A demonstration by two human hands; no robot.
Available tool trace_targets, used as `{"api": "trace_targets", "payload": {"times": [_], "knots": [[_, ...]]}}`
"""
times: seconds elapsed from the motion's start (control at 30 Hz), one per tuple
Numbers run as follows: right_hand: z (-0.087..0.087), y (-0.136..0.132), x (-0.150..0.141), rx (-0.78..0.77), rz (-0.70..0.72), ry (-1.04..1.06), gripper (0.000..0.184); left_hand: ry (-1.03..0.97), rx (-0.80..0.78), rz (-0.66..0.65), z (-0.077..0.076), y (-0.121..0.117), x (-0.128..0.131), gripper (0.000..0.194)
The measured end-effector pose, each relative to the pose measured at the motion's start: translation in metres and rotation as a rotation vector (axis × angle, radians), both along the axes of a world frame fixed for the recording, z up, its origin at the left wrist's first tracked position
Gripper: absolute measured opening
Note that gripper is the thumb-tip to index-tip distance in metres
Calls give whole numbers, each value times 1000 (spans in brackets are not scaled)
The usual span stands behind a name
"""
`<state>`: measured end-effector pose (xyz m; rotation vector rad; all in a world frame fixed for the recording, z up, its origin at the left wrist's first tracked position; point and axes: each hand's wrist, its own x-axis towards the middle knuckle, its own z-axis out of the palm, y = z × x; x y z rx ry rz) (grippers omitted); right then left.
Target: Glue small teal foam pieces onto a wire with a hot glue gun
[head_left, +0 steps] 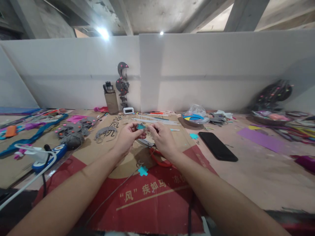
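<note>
Over the cardboard sheet [133, 213], my left hand [129, 137] pinches a small teal cutout [141, 126] between thumb and fingers. Right beside it, my right hand [161, 136] is closed with thumb and fingertips together at the cutout's edge; what lies in that pinch is too small to make out. Partly under my right hand lie scissors with red handles [159, 160], their blades toward my left hand. Closer to me, a second teal cutout [142, 170] rests on the cardboard. A thin grey cord [110, 193] runs beside it toward the front edge.
A black phone [218, 146] lies to the right, near another teal cutout [194, 136] and a bowl [194, 123] of craft pieces. On the left are a power strip [50, 157] with a white cable, and grey yarn pieces [73, 139]. A bottle [111, 100] stands at the back wall.
</note>
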<state>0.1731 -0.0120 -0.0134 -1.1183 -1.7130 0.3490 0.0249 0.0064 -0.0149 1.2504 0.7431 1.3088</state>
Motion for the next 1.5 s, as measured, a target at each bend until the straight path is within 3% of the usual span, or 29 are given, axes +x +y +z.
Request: {"api": "trace_targets", "payload": {"times": [0.63, 1.03, 1.17, 1.5], "knots": [[-3, 1, -1, -6, 49, -36, 35, 82, 43, -86, -2, 0, 0, 28], [-3, 0, -1, -20, 40, -14, 35, 310, 177, 2, 11, -11, -3, 25], [-3, 0, -1, -16, 54, -8, 34, 355, 189, 0, 11, -9, -4, 25], [-2, -3, -7, -41, 66, -21, 34, 409, 197, 139, 9, -12, 0, 15]]}}
